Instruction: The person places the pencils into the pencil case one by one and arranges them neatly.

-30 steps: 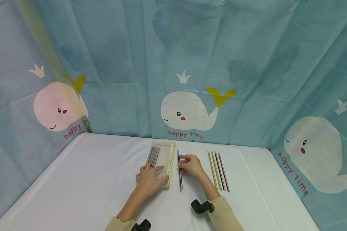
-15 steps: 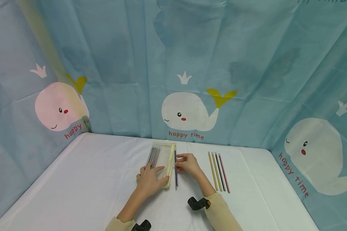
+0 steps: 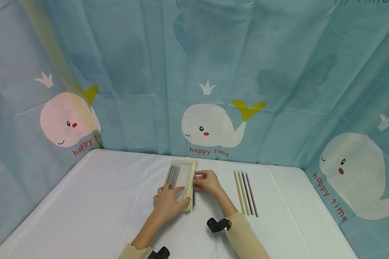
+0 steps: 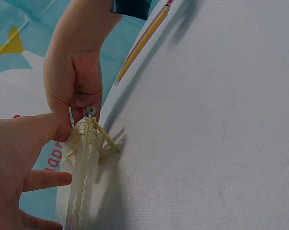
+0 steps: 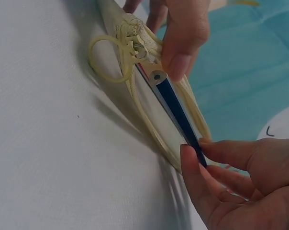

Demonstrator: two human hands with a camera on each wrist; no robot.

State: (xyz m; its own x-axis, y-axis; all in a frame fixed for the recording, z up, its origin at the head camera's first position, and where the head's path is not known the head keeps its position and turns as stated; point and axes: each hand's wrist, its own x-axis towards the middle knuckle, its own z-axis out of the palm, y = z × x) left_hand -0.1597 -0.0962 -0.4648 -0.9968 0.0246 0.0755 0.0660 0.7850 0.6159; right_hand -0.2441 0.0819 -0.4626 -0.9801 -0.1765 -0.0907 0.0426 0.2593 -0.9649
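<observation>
A clear zippered pencil case (image 3: 185, 172) with cream edging lies on the white table, several pencils (image 3: 173, 175) showing inside its left part. My left hand (image 3: 167, 202) holds the case at its near end, fingers spread over the top. The thumb is at the zipper edge, by the ring-shaped zipper pull (image 5: 91, 58). My right hand (image 3: 209, 182) pinches a dark blue pencil (image 5: 177, 109) between thumb and fingers. That pencil lies lengthwise along the case's unzipped right side, in the gap between the zipper edges. How far inside it is, I cannot tell.
To the right, several pencils lie side by side: two yellow ones (image 3: 241, 192), a dark one (image 3: 247, 192) and a red one (image 3: 251, 194). Behind the white table (image 3: 94, 201) hangs a blue curtain (image 3: 133, 122) with printed whales.
My right hand has moved left with the dark blue pencil, from the table beside the case to the case's right edge. The left hand and the case have stayed in place.
</observation>
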